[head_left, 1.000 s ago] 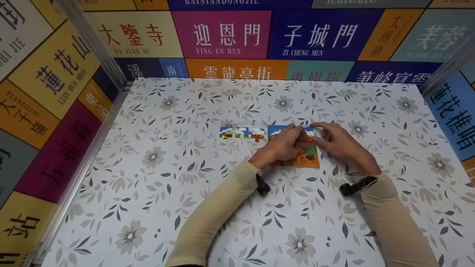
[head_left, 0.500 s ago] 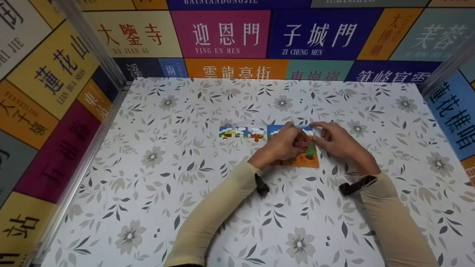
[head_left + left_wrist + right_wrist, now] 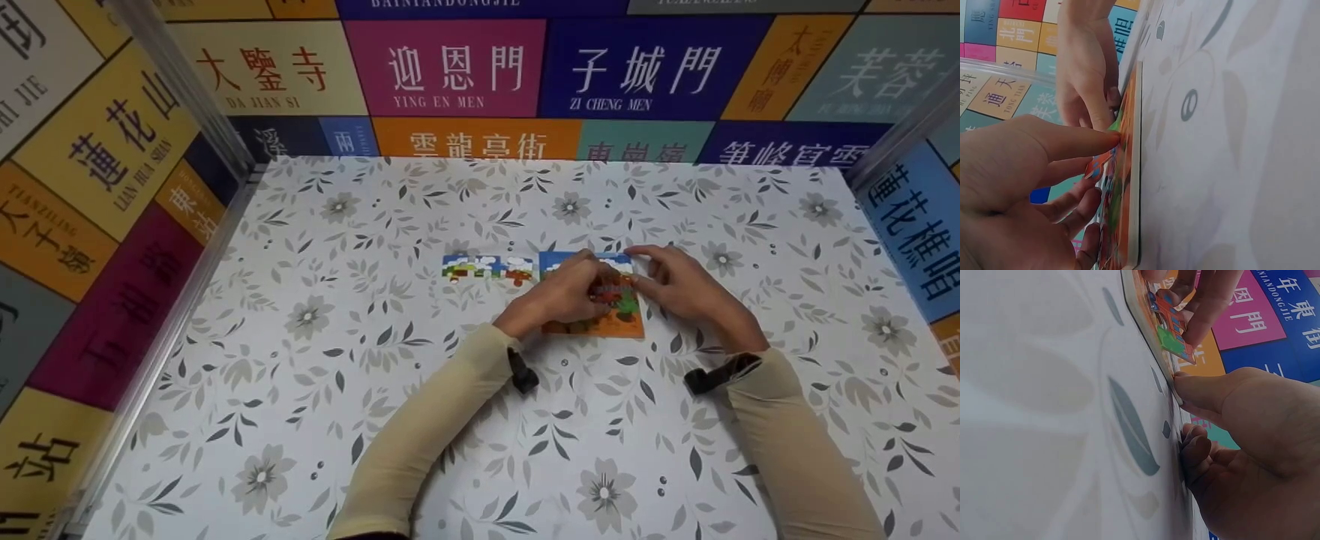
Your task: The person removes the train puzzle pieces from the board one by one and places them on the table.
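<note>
- My left hand: fingers curled, tips pinching a small puzzle piece and holding it down onto the puzzle. In the left wrist view my forefinger lies straight, its tip touching the puzzle's face.
- My right hand: not gripping anything; thumb pressed against the puzzle's right edge, forefinger reaching to its far right corner, the other fingers loosely curled onto the table.
- Puzzle: lies flat on the table, mid-field, between my two hands; orange ground below, blue sky along the top. My left hand hides much of its middle.
- Strip: a short row of joined pieces, just left of the puzzle, flat on the table, clear of both hands.
- Table: covered in grey leaf-and-flower print.
- Against the earlier frames: both hands keep the same hold on the puzzle; my left forearm has shifted a little to the left; the puzzle and strip lie where they were.
</note>
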`<state>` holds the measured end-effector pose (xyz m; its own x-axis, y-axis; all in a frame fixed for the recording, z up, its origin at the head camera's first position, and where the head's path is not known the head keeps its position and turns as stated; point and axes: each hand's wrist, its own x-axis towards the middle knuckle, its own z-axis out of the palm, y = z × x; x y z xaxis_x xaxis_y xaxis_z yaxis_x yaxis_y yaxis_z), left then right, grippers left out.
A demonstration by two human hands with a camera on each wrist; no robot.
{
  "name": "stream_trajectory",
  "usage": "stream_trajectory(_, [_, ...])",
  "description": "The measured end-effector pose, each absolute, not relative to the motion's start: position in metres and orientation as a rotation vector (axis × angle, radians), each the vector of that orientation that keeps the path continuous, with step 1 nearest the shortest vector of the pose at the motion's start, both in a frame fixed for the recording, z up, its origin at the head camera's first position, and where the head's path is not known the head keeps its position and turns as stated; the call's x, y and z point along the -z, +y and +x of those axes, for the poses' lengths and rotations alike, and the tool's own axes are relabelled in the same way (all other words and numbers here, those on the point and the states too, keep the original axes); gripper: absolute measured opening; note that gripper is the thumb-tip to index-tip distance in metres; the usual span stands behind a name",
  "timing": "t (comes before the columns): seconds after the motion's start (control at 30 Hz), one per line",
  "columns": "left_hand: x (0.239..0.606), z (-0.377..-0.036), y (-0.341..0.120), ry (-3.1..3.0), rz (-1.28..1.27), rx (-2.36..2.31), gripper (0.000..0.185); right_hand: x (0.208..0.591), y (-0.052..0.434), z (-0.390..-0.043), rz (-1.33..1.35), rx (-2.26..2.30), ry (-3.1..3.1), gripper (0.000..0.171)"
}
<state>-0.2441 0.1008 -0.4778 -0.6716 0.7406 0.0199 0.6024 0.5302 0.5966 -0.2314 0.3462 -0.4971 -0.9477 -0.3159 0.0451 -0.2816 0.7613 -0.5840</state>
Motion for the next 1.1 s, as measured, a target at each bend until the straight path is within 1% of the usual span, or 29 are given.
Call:
stream_trajectory(0.27, [0.477, -0.240, 0.105, 2.580, 1.075, -0.766, 0.042, 0.496, 0.345, -0.231, -0.475, 0.932, 2.896, 0.047])
stream_trajectory(0.47, [0.475, -0.235, 0.110, 2.652, 1.089, -0.665, 0.037, 0.496, 0.346, -0.232, -0.494, 0.939, 2.898, 0.047])
stream_trajectory(0.7, [0.475, -0.234, 0.111, 2.657, 1.136, -0.642, 0.042, 0.498, 0.347, -0.232, -0.518, 0.951, 2.901, 0.046])
stream_trajectory(0.93, [0.477, -0.236, 0.107, 2.599, 1.157, -0.616, 0.050, 0.497, 0.346, -0.232, -0.528, 0.967, 2.892, 0.046])
stream_trajectory(1.1, [0.479, -0.236, 0.108, 2.607, 1.168, -0.615, 0.047, 0.497, 0.346, -0.231, -0.527, 0.971, 2.882, 0.046])
